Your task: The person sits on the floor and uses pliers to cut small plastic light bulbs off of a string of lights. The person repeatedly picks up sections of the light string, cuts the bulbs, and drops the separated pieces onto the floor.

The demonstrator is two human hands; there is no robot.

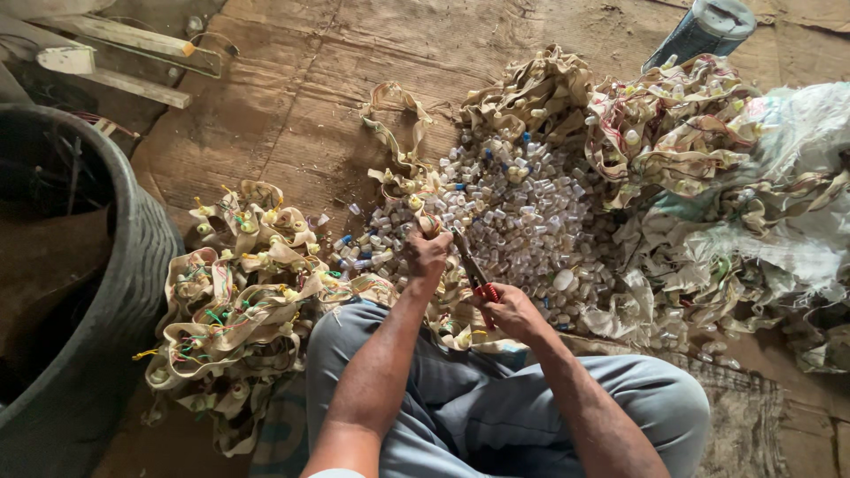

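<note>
A floor of flattened brown cardboard carries everything here, with the person seated on it, grey-trousered legs folded under the work. The left hand is closed around the end of a beige fabric strip studded with small bulb sockets, pinching it up off the floor, which looks meant to keep one socket steady and clear of the heap. The right hand is wrapped tight around the red handles of a pair of cutting pliers; the tool's long axis runs on a diagonal from the handles near the right knee up and to the left, so its nose points at the bit of strip the left hand holds, the two just touching or very near (the jaws are too small to tell if they are biting). Directly beyond the hands lies a wide pile of small clear and white plastic caps, some blue. Coils of strip with coloured wires sit by the left knee, more tangled strip lies to the right beside a white woven sack, and a dark tub stands at the far left.
</note>
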